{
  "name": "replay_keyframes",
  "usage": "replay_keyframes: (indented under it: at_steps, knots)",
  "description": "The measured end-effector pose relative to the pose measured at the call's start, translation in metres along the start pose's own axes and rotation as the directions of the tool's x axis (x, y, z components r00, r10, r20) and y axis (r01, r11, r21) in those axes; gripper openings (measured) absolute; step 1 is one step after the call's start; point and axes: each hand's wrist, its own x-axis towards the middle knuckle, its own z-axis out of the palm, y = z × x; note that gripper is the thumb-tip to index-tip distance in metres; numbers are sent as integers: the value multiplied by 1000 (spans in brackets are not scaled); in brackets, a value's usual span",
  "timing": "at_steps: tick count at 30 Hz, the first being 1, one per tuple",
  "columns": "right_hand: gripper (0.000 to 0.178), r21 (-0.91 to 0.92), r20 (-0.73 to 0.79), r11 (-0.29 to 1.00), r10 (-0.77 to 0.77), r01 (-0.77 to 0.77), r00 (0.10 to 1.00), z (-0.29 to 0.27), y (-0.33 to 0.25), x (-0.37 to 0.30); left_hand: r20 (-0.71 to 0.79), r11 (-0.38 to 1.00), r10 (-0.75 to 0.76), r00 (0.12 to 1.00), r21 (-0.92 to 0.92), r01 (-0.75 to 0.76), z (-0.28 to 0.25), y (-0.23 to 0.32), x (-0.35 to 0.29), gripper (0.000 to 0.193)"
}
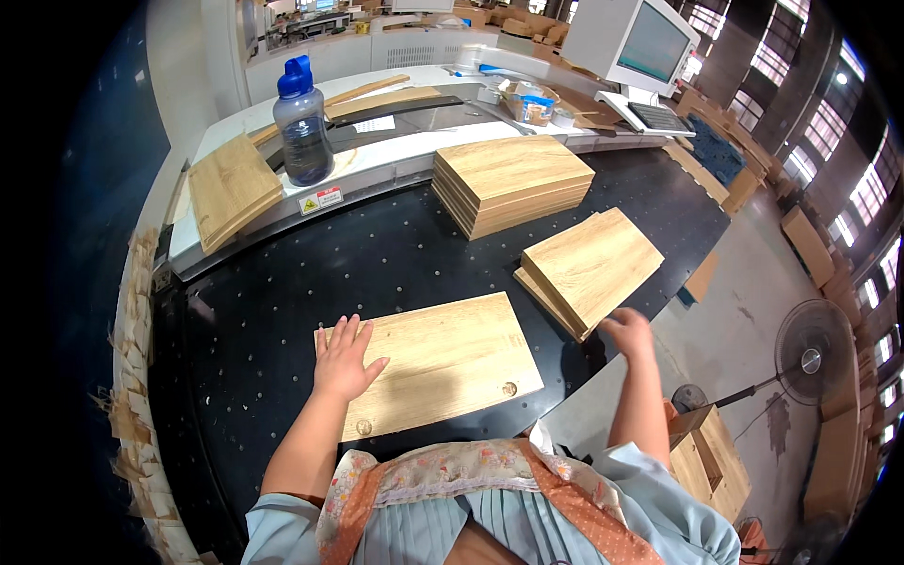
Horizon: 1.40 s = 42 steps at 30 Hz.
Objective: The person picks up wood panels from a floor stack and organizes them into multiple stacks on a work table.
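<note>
On the black table [282, 282], wooden board [447, 363] under a spread left hand [347, 363]

Flat it lies, long axis running left to right, right end angled slightly away! Fanned fingers clasp nothing, covering part of its left end. And at the near corner of the short stack [593, 268], the right hand [629, 331], half-curled, fingertips partly hidden: whether they grip, I can't tell.

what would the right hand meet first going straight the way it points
Most likely the right hand would meet the shorter board stack just ahead; whether they already touch is unclear.
</note>
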Motion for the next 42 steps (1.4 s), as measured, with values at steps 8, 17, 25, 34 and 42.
replay_keyframes:
  at_steps: [8, 17, 25, 34, 42]
  knots:
    - [66, -4, -268, 956, -284, 294, 920, 10, -28, -3, 26, 1000, 14, 1000, 4, -14, 3, 5, 5, 66]
    - [58, 203, -290, 967, -93, 156, 952, 42, 56, 8, 43, 1000, 5, 999, 14, -6, 0, 6, 3, 66]
    - [43, 947, 21, 254, 555, -194, 832, 23, 52, 12, 46, 1000, -4, 999, 15, 3, -2, 8, 3, 66]
    - [38, 891, 451, -87, 284, -446, 846, 35, 60, -69, 44, 1000, -18, 999, 6, 18, 1, 2, 0, 66]
    - [66, 872, 265, -361, -221, -331, 939, 42, 21, -125, 46, 999, 16, 999, -43, -14, -1, 1, 1, 64]
